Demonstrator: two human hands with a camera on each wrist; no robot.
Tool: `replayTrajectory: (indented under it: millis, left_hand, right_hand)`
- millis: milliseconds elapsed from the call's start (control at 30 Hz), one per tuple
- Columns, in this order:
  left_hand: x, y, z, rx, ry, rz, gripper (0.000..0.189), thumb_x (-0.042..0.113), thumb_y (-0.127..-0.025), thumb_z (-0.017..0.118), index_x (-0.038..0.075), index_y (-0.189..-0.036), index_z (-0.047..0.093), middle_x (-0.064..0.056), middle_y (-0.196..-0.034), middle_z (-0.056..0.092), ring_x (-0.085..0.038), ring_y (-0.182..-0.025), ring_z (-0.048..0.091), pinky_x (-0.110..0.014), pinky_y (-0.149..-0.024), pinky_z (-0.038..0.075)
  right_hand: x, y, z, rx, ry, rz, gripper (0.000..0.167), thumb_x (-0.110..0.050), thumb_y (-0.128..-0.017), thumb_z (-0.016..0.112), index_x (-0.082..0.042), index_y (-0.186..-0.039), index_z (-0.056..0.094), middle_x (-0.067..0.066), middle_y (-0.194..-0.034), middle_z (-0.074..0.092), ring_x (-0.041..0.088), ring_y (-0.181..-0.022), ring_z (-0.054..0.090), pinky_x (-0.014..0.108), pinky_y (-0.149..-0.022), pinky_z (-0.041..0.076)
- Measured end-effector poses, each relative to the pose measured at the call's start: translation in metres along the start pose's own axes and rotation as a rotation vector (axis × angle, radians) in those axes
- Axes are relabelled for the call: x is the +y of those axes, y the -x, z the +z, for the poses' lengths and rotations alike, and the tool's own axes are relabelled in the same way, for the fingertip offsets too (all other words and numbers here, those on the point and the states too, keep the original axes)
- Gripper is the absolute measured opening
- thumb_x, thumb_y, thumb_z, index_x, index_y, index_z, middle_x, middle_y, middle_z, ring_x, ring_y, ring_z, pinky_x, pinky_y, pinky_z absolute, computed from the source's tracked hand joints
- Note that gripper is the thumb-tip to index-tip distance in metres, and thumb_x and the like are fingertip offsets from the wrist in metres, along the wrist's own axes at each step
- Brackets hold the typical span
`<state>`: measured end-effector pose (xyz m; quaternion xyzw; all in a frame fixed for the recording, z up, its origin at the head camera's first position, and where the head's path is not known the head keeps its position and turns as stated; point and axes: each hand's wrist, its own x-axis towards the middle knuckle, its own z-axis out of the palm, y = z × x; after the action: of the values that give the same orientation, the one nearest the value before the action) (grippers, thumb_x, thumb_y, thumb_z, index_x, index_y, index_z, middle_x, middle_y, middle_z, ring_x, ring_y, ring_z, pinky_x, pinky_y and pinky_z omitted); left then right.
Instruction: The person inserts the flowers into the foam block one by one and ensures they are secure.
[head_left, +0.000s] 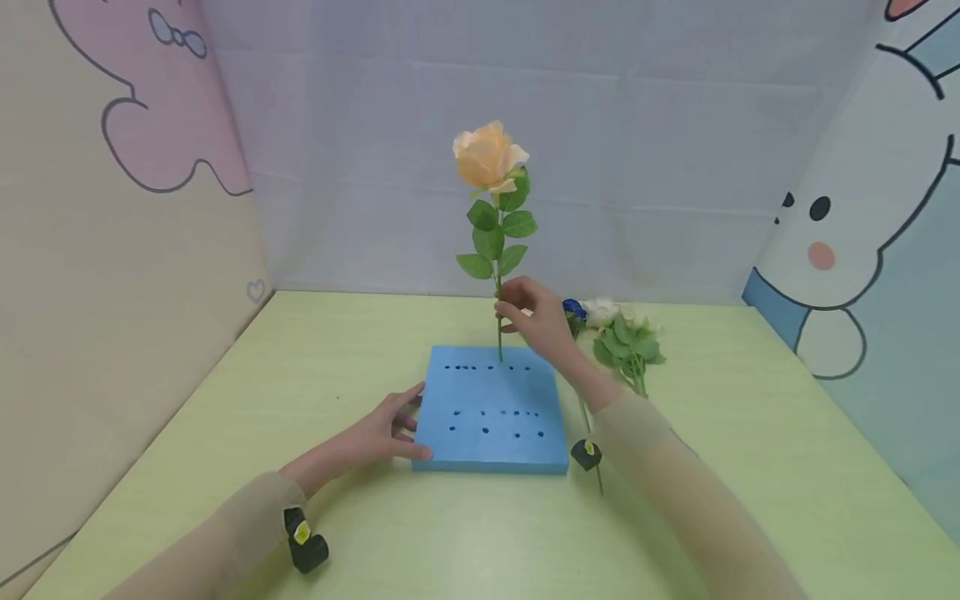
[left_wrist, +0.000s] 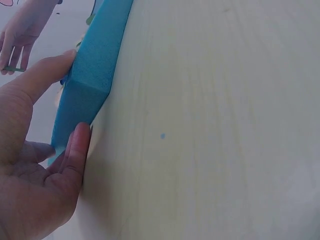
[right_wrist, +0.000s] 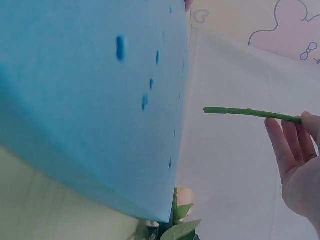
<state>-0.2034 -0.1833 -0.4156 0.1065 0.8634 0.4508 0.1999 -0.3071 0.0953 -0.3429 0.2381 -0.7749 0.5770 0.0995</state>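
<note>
A peach rose (head_left: 489, 158) with green leaves stands upright over the back part of a blue foam block (head_left: 487, 390). My right hand (head_left: 536, 317) pinches its stem between thumb and fingertips. In the right wrist view the stem's (right_wrist: 240, 111) bare lower end sticks out, apart from the block's top. Rows of small dark holes mark the block; the stem's end overlaps the back row in the head view. My left hand (head_left: 386, 429) holds the block's front left corner. In the left wrist view its thumb lies at the top edge and its fingers (left_wrist: 79, 150) against the side.
Right of the block lie a blue flower (head_left: 574, 310), a white flower (head_left: 600, 312) and leafy green stems (head_left: 628, 343) on the pale table (head_left: 345, 542). A thin stem runs forward under my right forearm. A white cloth (head_left: 360, 183) hangs behind.
</note>
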Motion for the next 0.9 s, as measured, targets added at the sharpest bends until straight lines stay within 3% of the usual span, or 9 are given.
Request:
replayTrajectory:
  millis: [333,633,900]
  left_hand:
    - [-0.006,-0.002,0.0,0.008,-0.013,0.015,0.112,0.039,-0.076,0.085,0.023,-0.16,0.013,-0.011,-0.154,0.033,-0.023,-0.122,0.051,-0.041,-0.1,0.049]
    - [-0.001,0.0,-0.001,0.008,-0.006,0.009,0.111,0.036,-0.076,0.085,0.021,-0.16,0.014,-0.011,-0.156,0.031,-0.023,-0.122,0.052,-0.042,-0.101,0.049]
    - [-0.001,0.0,-0.002,-0.011,0.007,0.034,0.112,0.033,-0.077,0.085,0.018,-0.16,0.012,-0.013,-0.157,0.028,-0.023,-0.12,0.053,-0.038,-0.099,0.05]
  right_hand:
    - [0.0,-0.006,0.026,0.004,0.007,0.024,0.018,-0.01,-0.095,0.064,-0.004,-0.112,0.064,0.02,-0.099,0.07,0.031,-0.088,0.071,0.035,-0.072,0.061]
    - [0.003,-0.01,0.036,0.007,0.018,0.042,0.019,-0.012,-0.096,0.063,-0.002,-0.113,0.063,0.019,-0.1,0.071,0.03,-0.089,0.072,0.032,-0.072,0.061]
    - [0.004,-0.012,0.042,-0.035,0.01,0.077,0.015,-0.009,-0.098,0.06,-0.004,-0.112,0.063,0.017,-0.103,0.072,0.027,-0.092,0.072,0.041,-0.078,0.061]
